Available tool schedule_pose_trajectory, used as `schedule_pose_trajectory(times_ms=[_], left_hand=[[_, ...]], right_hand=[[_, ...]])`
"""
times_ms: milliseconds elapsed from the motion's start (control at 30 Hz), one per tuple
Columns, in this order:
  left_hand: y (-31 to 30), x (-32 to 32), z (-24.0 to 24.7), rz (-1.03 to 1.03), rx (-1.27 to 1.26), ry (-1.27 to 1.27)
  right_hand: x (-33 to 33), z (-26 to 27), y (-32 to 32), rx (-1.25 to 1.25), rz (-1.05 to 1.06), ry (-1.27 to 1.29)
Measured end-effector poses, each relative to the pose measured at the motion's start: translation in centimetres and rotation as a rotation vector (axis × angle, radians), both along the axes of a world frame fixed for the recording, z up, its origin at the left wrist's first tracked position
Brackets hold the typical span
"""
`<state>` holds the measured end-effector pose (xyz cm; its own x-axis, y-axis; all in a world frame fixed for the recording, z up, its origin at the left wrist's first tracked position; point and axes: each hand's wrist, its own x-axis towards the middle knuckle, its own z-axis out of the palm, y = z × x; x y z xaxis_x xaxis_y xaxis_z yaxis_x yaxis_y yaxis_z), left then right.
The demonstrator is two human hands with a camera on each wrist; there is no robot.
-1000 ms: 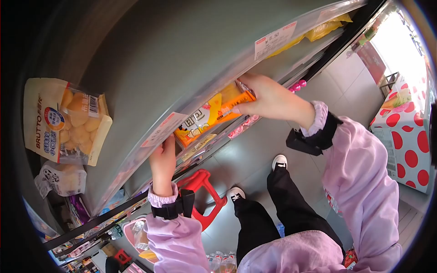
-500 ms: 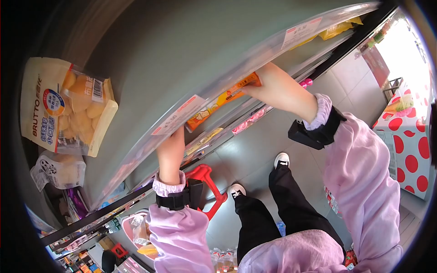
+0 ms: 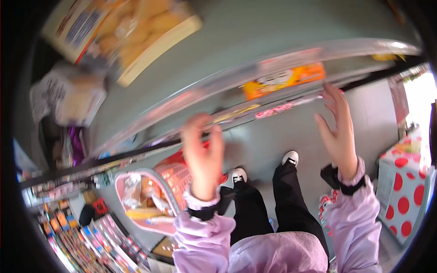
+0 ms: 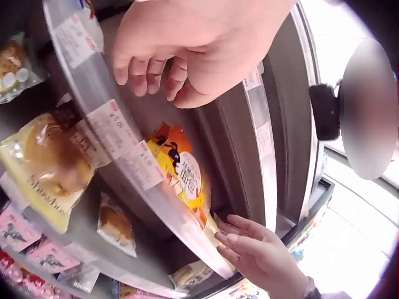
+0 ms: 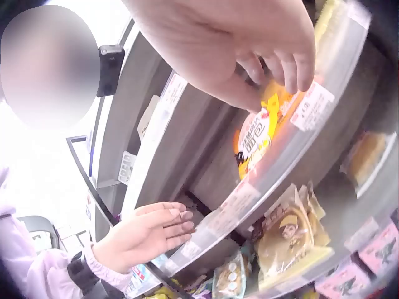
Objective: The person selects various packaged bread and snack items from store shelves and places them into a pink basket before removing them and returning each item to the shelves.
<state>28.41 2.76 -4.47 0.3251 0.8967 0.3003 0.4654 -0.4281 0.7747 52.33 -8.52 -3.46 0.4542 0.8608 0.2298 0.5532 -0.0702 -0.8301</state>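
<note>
An orange and yellow bag of bread (image 3: 284,82) lies on the shelf behind the clear price-tag strip (image 3: 291,61). My left hand (image 3: 202,152), blurred in the head view, is off the bag to its left, fingers relaxed and holding nothing. To the right, my right hand (image 3: 339,127) is apart from the bag, fingers extended and thumb spread. In the left wrist view the bag (image 4: 181,171) sits between the left hand (image 4: 193,50) and the right hand (image 4: 262,255). The right wrist view shows the bag's printed front (image 5: 255,140), partly covered by the right hand (image 5: 249,50).
A large bag of small buns (image 3: 141,27) and a clear wrapped pack (image 3: 73,95) sit on the upper shelf. Below are wrapped breads (image 4: 53,162). A pink-rimmed basket (image 3: 120,200) with goods stands on the left, a red-dotted box (image 3: 403,191) on the right.
Both hands have let go of the orange bread bag, which stays on the shelf, and drawn back toward the body. The head view has shifted, bringing the bun bag closer.
</note>
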Motion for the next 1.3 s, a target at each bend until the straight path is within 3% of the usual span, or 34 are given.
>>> schedule_pose_trajectory(times_ms=[100, 200, 267, 433, 567, 667, 767, 867, 967, 1100, 1167, 1300], left_hand=[[-4.8, -3.1, -1.0, -0.037, -0.006, 0.146], [-9.6, -7.3, -2.2, 0.022, -0.373, 0.105], [-11.2, -10.4, -1.5, 0.001, -0.411, 0.128], [-12.9, -17.4, 2.4, 0.062, -0.486, 0.122], [-13.6, -23.9, 4.5, 0.169, -0.414, 0.120], [-14.1, -30.3, 4.4, 0.444, -0.373, 0.218], [-14.0, -37.9, 3.0, 0.654, -0.251, 0.370], [-13.8, -42.5, 2.8, 0.589, -0.246, 0.464], [-13.7, -44.5, 2.3, 0.490, -0.266, 0.438], [-13.9, -44.9, 1.6, 0.508, -0.330, 0.363], [-14.4, -45.4, 0.7, 0.550, -0.286, 0.340], [-15.7, -45.9, -0.4, 0.741, -0.331, 0.019]], right_hand=[[-3.6, -2.4, -2.4, -0.155, 0.050, 0.254], [-7.6, -6.4, -4.1, -0.228, 0.171, 0.433], [-10.7, -7.5, -4.8, -0.303, 0.243, 0.564], [-19.8, -5.9, -4.2, -0.449, 0.463, 0.523], [-28.0, -2.1, -2.2, -0.324, 0.571, 0.633], [-33.7, -0.8, -1.1, -0.333, 0.813, 0.569], [-39.2, -0.5, 0.3, -0.161, 1.075, 0.236], [-44.5, -0.4, 0.4, -0.218, 1.062, -0.014], [-47.4, -0.9, 0.6, -0.543, 1.128, -0.166], [-48.8, -2.8, 0.8, -0.424, 1.166, -0.256], [-48.8, -2.8, 1.1, -0.429, 1.199, -0.050], [-48.2, -1.8, 1.3, -0.484, 1.204, 0.245]])
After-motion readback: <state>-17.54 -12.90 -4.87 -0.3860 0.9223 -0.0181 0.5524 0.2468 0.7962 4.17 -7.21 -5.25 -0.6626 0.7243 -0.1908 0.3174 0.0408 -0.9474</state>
